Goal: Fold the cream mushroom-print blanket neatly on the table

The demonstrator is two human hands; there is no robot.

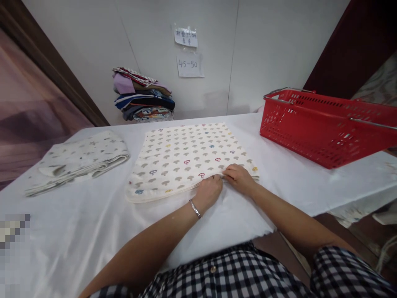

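Observation:
A cream cloth printed with small mushrooms (186, 155) lies folded flat in layers on the white-covered table (242, 223). Both hands are at its near edge, right of the middle. My left hand (210, 191), with a silver bracelet at the wrist, has its fingers curled closed on that edge. Close beside it, my right hand (239, 178) pinches the same layered edge between thumb and fingers. The cloth's near right corner extends a little past my right hand.
Another folded pale cloth (83, 159) lies on the left of the table. Behind the table's far edge is a stack of folded fabrics (144, 99). A red plastic basket (322, 126) stands at the right. Two paper signs (190, 65) hang on the wall.

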